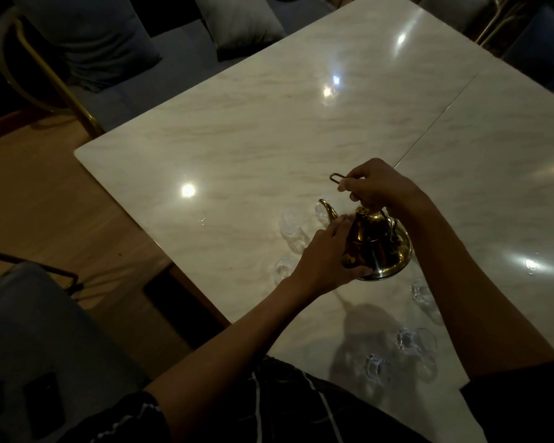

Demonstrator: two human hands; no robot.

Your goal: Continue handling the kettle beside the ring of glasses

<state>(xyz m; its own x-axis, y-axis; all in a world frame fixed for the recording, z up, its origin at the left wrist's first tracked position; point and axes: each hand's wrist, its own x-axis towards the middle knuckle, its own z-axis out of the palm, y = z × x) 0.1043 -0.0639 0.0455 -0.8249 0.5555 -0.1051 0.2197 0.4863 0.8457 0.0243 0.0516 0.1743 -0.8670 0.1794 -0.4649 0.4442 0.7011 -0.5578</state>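
Gently now: left hand [325,257] hugs the gold pot [376,247], right hand [376,188] pinches its wire handle [337,178]; tip slowly, keep the glasses [293,231] safe.

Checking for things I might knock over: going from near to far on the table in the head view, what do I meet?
Nearest glass cup → glass cup → glass cup → gold teapot → right hand.
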